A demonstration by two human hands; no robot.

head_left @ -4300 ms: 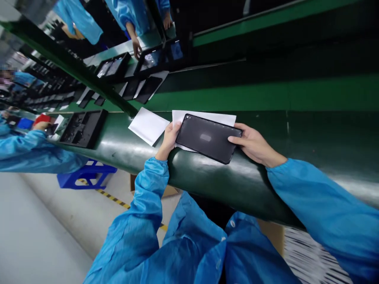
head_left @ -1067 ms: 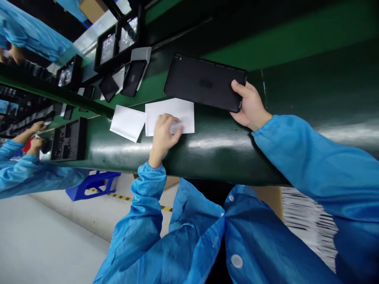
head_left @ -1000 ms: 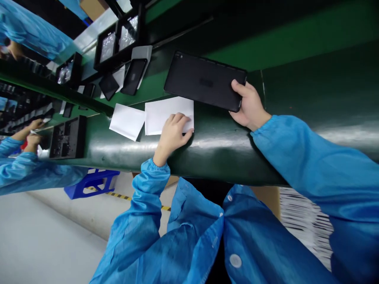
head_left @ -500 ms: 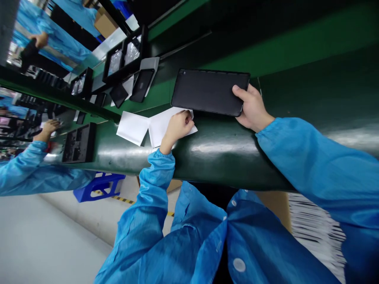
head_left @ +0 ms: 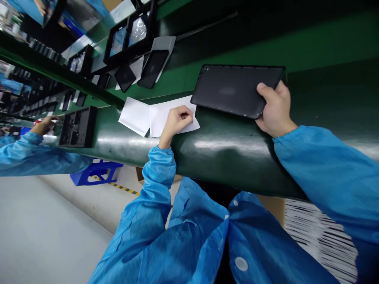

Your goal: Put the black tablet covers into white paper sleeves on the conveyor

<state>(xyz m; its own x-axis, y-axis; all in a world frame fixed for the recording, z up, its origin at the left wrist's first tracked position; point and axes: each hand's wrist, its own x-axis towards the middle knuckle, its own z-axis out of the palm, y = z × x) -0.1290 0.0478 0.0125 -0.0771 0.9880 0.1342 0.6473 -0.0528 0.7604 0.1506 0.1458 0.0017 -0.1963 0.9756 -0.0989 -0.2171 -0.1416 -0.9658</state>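
Note:
My right hand grips the right end of a flat black panel, thumb on its upper face, fingers beneath. The panel is held above the green work surface. My left hand rests on a white sheet, its fingers curled and pressed together; what they hold, if anything, is hidden. The sheet's right edge lies close to the panel's left corner. Beside it on the left is another white piece, tilted and touching or nearly touching the sheet.
Behind on the left lie dark phone-like devices on grey and white pieces, and black trays with clear-wrapped items. A green bar crosses the left side. Another person's hand is beside a black tray. A blue stool stands below.
My right hand has moved right with the black panel, which is now farther from my left hand. My left hand stays curled on the white sheet. The whole view has shifted slightly.

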